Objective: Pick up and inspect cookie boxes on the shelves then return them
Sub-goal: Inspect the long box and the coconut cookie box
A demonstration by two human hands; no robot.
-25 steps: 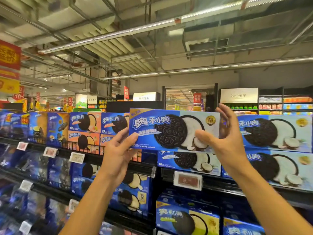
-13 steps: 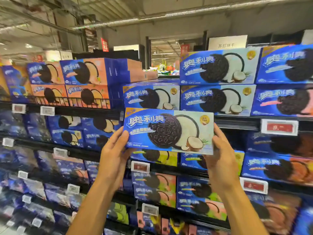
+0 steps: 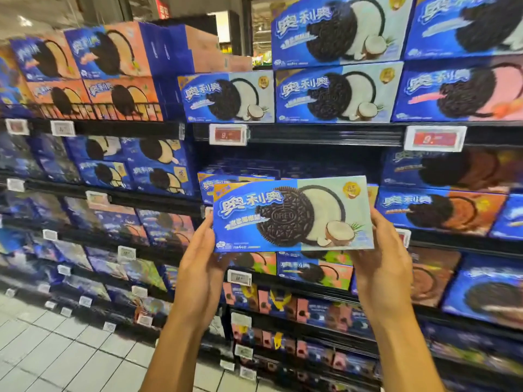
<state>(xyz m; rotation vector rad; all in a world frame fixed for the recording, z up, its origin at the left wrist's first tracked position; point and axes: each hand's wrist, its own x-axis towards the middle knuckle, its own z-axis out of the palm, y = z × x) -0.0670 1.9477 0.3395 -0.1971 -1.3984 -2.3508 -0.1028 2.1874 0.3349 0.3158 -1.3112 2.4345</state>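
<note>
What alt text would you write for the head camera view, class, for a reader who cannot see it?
Two bare hands, left hand and right hand, hold a blue coconut cookie box by its short ends, front facing the camera, before shop shelves stacked with similar boxes. Red price tags hang on the shelf edge.

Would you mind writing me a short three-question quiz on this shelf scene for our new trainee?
1. True or false: the held cookie box rests on a shelf.
2. Multiple choice: the fruit pictured on the held box is A) strawberry, B) coconut, C) lemon.
3. Fill in: the left hand grips the box's ___ end, while the right hand grips the other.

Key
1. False: both hands hold it in the air in front of the shelves, its printed front towards the camera.
2. B: a halved coconut sits beside the cookie, as on the matching boxes on the top shelf.
3. Left.
</note>
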